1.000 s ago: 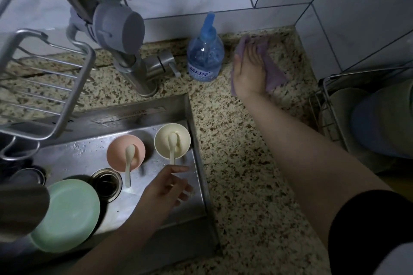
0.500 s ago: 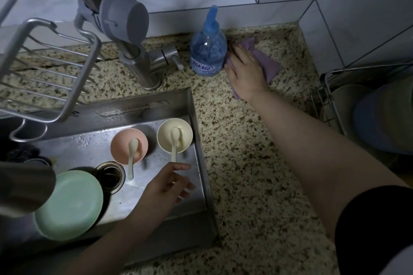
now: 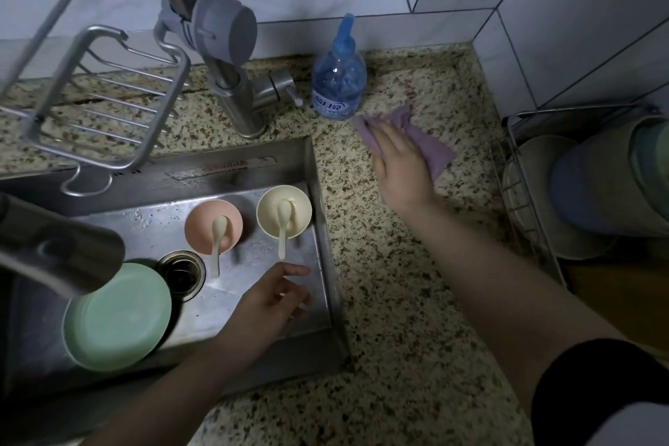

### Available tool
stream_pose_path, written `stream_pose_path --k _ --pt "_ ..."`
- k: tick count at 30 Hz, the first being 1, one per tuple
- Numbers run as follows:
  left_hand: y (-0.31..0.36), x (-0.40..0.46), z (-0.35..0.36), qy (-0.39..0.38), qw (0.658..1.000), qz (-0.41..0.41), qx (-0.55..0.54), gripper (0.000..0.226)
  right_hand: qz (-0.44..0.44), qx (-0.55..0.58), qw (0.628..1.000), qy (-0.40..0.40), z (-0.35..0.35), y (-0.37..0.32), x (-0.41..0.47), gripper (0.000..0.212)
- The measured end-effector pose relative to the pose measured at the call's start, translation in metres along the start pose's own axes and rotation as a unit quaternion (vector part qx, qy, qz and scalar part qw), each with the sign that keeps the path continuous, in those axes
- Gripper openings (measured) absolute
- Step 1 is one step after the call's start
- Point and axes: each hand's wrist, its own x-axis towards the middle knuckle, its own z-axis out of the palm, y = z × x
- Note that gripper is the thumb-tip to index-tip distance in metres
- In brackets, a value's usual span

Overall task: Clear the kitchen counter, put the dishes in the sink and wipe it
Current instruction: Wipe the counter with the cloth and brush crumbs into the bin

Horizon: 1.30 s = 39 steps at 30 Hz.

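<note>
Pressing a purple cloth flat against the speckled counter with the right hand, fingers straight and released, just beside the blue bottle; left hand over the sink, fingers relaxed, grasping nothing; inside the sink: pink bowl and cream bowl, each with a spoon, and green plate near the drain.

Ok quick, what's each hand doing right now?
Left hand: open, holding nothing, hovering over the sink.
Right hand: open, fingers flat, pressing the purple cloth on the counter.
</note>
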Motion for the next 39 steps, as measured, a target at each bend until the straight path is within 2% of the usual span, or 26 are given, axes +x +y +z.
stream_pose_path --k 3,6,8,11,12,13,14,17,19,22,24,28,33,36,39 --pt "0.003 -0.006 0.004 -0.012 1.0 -0.008 -0.012 0.022 -0.012 0.011 1.0 -0.001 -0.002 -0.014 -0.03 0.051" --pt "0.005 -0.008 0.006 -0.021 0.999 -0.011 -0.021 0.021 -0.009 0.11 0.994 0.006 -0.009 -0.026 -0.054 0.046" --pt "0.005 -0.006 0.006 -0.02 1.0 -0.007 -0.012 0.02 0.104 0.245 0.964 0.027 -0.023 -0.033 -0.057 0.046" --pt "0.006 -0.004 0.006 -0.023 1.0 -0.007 -0.011 0.021 0.336 0.348 0.868 0.111 -0.044 -0.024 -0.027 0.046" --pt "0.005 -0.004 0.006 -0.022 1.0 -0.006 -0.015 0.021 0.382 0.364 0.839 0.131 -0.048 -0.014 -0.012 0.047" --pt "0.005 -0.004 0.006 -0.022 1.0 -0.006 -0.021 0.021 0.403 0.366 0.826 0.145 -0.05 -0.002 0.004 0.049" --pt "0.005 -0.005 0.005 -0.02 0.999 -0.005 -0.029 0.02 0.411 0.35 0.83 0.143 -0.05 0.008 0.02 0.05" --pt "0.001 -0.006 0.0 -0.014 0.998 -0.007 -0.053 0.02 0.392 0.247 0.881 0.094 -0.04 0.029 0.058 0.052" --pt "-0.003 -0.005 -0.004 -0.006 0.998 -0.006 -0.056 0.021 0.352 0.22 0.907 0.075 -0.03 0.031 0.078 0.05" --pt "-0.01 -0.004 -0.008 -0.001 0.998 -0.01 -0.06 0.022 0.208 0.147 0.966 0.036 -0.014 0.027 0.089 0.05" --pt "-0.016 -0.003 -0.007 0.003 0.998 -0.021 -0.053 0.022 0.124 0.089 0.988 -0.008 -0.002 0.028 0.087 0.051" --pt "-0.026 -0.001 -0.001 0.003 1.0 -0.022 -0.011 0.022 0.07 0.083 0.993 -0.036 0.002 0.026 0.079 0.048" --pt "-0.02 -0.004 0.006 0.001 0.999 -0.021 -0.031 0.021 0.073 0.11 0.99 -0.045 -0.006 0.012 0.044 0.046" --pt "-0.014 -0.008 0.003 0.001 0.998 -0.021 -0.061 0.022 0.037 0.128 0.99 -0.041 -0.016 -0.005 0.013 0.043" --pt "-0.011 -0.009 0.003 -0.002 0.999 -0.016 -0.044 0.023 -0.001 0.131 0.991 -0.041 -0.022 -0.021 -0.017 0.042"
